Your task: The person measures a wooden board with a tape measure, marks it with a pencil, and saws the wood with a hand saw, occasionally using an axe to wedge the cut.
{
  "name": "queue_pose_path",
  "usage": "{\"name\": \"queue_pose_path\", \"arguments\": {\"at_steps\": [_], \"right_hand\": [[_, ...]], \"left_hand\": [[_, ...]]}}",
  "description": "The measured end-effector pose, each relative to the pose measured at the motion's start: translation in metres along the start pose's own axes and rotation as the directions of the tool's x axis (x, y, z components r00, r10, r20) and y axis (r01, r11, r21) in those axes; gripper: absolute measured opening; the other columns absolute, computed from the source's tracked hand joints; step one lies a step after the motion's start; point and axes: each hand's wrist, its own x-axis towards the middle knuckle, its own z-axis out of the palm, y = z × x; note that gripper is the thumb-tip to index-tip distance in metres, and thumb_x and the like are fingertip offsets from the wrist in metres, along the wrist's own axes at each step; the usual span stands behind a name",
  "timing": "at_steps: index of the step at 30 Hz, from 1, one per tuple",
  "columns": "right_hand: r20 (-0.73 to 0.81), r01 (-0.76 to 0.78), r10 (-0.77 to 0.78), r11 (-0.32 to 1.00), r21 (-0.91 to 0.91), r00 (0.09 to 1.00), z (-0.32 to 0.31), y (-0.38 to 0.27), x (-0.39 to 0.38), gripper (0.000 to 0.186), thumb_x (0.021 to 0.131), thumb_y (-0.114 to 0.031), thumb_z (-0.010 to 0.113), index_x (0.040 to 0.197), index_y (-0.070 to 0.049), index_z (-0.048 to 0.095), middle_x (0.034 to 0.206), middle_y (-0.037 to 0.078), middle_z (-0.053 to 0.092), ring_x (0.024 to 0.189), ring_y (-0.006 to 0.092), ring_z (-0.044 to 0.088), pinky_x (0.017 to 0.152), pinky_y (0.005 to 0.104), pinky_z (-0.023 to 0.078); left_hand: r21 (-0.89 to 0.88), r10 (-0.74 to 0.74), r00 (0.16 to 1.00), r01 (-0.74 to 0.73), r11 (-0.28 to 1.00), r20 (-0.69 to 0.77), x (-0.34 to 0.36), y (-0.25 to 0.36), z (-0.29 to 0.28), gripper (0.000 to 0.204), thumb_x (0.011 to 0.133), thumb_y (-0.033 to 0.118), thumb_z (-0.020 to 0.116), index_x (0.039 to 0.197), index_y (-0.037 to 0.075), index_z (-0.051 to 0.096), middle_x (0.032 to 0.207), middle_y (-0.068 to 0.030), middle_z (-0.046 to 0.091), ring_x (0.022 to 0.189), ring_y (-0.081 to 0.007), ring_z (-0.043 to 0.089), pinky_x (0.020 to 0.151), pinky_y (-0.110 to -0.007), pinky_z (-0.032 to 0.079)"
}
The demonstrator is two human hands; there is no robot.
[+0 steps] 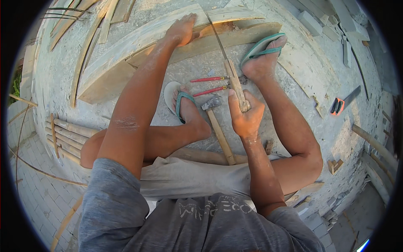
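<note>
A long wooden formwork piece [105, 80], made of planks with a raised side, lies across the floor in front of me. My left hand [181, 30] lies flat on its top, fingers stretched out and thumb apart. My right hand [247, 115] is wrapped round the wooden handle of a handsaw [217, 38]. Seen nearly edge-on, the thin blade crosses the plank just right of my left hand; its teeth cannot be made out. Between my feet lie red-handled pincers [210, 79] and a hammer [219, 132] with a wooden handle.
My sandalled feet stand on the near side, the right sandal [262, 46] by the plank's right end. Another handsaw [346, 101] with an orange-and-black handle lies at right. Loose wood strips [90, 46] lie far left, pale blocks [310, 23] far right, and round poles [71, 136] near my left knee.
</note>
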Motion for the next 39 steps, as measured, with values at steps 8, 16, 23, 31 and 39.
{"name": "queue_pose_path", "arguments": {"at_steps": [8, 16, 23, 31, 39], "right_hand": [[0.037, -0.066, 0.076, 0.976, -0.209, 0.996, 0.022, -0.006, 0.036, 0.033, 0.093, -0.022, 0.073, 0.071, 0.000, 0.064, 0.057, 0.015, 0.060, 0.053, 0.0106, 0.049, 0.051, 0.0346, 0.042], [-0.001, 0.004, -0.004, 0.968, -0.250, 1.000, 0.036, 0.008, 0.096, 0.039, 0.093, -0.026, 0.073, 0.072, 0.004, 0.061, 0.055, 0.013, 0.056, 0.054, 0.0122, 0.046, 0.052, 0.0372, 0.042], [-0.013, -0.039, 0.037, 0.991, -0.128, 0.999, 0.005, -0.006, 0.019, 0.033, 0.094, -0.024, 0.072, 0.076, 0.002, 0.067, 0.060, 0.012, 0.060, 0.058, 0.0102, 0.051, 0.055, 0.0337, 0.045], [0.039, -0.031, 0.036, 0.990, -0.136, 0.999, 0.004, 0.000, 0.020, 0.031, 0.093, -0.022, 0.073, 0.074, 0.001, 0.067, 0.059, 0.012, 0.061, 0.058, 0.0100, 0.055, 0.057, 0.0339, 0.047], [0.003, 0.003, -0.003, 0.954, -0.300, 1.000, 0.037, 0.007, 0.098, 0.036, 0.093, -0.025, 0.073, 0.070, 0.001, 0.063, 0.058, 0.016, 0.059, 0.054, 0.0142, 0.054, 0.054, 0.0372, 0.045]], "left_hand": [[0.010, 0.031, 0.997, -0.030, 0.999, -0.070, 0.006, -0.012, 0.009, 0.079, 0.095, 0.034, 0.069, 0.158, 0.003, 0.032, 0.163, -0.0218, 0.035, 0.147, -0.0396, 0.038, 0.122, -0.046, 0.033], [-0.021, 0.016, 0.998, -0.017, 1.000, -0.067, 0.025, 0.022, 0.011, 0.080, 0.096, 0.035, 0.068, 0.158, 0.004, 0.030, 0.163, -0.0213, 0.035, 0.149, -0.0384, 0.036, 0.123, -0.045, 0.032], [-0.042, -0.018, 0.993, 0.014, 0.999, -0.119, 0.014, 0.019, 0.006, 0.077, 0.095, 0.034, 0.069, 0.157, 0.003, 0.033, 0.160, -0.0225, 0.040, 0.146, -0.0396, 0.040, 0.120, -0.047, 0.036], [-0.059, 0.002, 0.981, -0.014, 0.998, -0.194, -0.003, 0.004, 0.020, 0.071, 0.094, 0.029, 0.068, 0.154, 0.005, 0.038, 0.157, -0.0225, 0.044, 0.141, -0.0407, 0.046, 0.118, -0.048, 0.039], [-0.062, -0.107, 0.993, 0.104, 0.993, -0.041, 0.010, 0.031, 0.019, 0.072, 0.095, 0.034, 0.067, 0.156, 0.010, 0.037, 0.164, -0.0146, 0.037, 0.151, -0.0318, 0.036, 0.123, -0.045, 0.032]]}}
